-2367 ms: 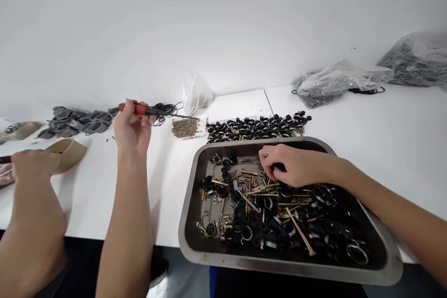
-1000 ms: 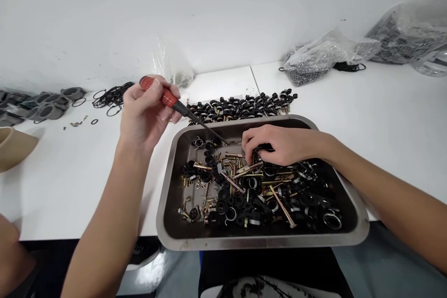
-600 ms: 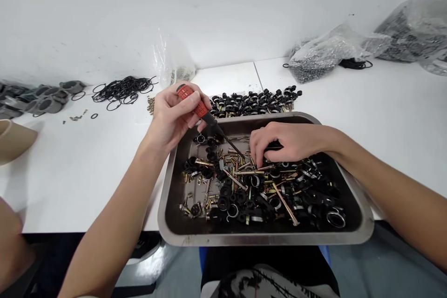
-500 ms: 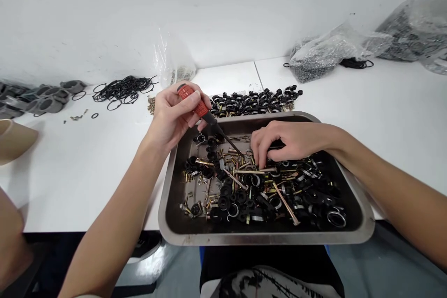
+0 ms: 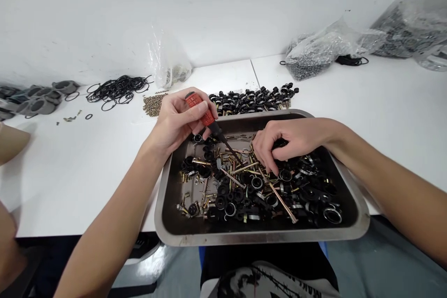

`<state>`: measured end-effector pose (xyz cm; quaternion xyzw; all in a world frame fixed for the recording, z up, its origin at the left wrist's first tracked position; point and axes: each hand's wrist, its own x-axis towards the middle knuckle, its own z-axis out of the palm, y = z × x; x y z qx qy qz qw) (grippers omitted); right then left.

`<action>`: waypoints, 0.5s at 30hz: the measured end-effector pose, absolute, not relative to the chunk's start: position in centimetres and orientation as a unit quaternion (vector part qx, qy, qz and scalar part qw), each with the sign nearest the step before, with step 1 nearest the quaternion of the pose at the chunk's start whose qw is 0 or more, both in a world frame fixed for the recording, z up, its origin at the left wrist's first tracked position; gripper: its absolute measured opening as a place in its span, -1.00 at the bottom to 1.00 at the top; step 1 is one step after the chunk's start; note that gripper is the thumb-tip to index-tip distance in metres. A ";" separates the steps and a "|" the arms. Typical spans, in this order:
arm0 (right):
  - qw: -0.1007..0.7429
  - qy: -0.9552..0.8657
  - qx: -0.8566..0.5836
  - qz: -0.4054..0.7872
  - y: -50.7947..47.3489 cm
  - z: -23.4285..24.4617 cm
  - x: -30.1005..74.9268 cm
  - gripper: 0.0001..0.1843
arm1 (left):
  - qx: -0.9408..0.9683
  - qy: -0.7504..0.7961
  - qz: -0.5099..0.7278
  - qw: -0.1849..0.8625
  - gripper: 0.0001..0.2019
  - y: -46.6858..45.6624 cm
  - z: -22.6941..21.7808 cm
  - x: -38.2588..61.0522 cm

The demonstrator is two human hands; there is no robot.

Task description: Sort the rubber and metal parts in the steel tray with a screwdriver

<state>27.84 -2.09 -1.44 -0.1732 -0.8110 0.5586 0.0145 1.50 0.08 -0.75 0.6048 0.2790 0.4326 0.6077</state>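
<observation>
My left hand (image 5: 183,121) is wrapped round the red-and-black handle of a screwdriver (image 5: 204,109). The screwdriver's thin shaft slants down to the right, over a metal tray (image 5: 261,238). Inside the tray, my right hand (image 5: 281,144) reaches down with curled fingers among small parts; whatever lies at its fingertips is hidden. A long screw (image 5: 282,202) lies just below those fingers, and another long screw (image 5: 232,178) is to their left. Black ring-shaped parts with metal bands (image 5: 256,182) fill much of the tray, mixed with several small brass-coloured screws.
Beyond the tray sit a row of black assembled parts (image 5: 251,100) and a pile of small brass pieces (image 5: 152,104). Black rubber rings (image 5: 120,88) and grey clamps (image 5: 45,100) are at the left. Plastic bags of parts (image 5: 310,58) stand by the wall. Another person's arm (image 5: 10,144) shows at the left edge.
My right fingers have shifted slightly downward among the parts, and the long screws beneath them have moved a little. The screwdriver stays in my left hand. The whole view has shifted slightly.
</observation>
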 end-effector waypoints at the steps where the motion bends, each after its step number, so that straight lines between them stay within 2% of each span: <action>1: 0.011 -0.811 -0.173 0.559 -2.1 -1.4 27.8 -0.70 | 0.606 0.277 0.431 0.609 -0.72 0.1 -0.7 1.5; 15: 0.010 -0.808 -0.186 0.559 -2.3 -0.8 27.8 -0.74 | 0.619 0.254 0.403 0.624 -0.68 0.1 -0.7 1.2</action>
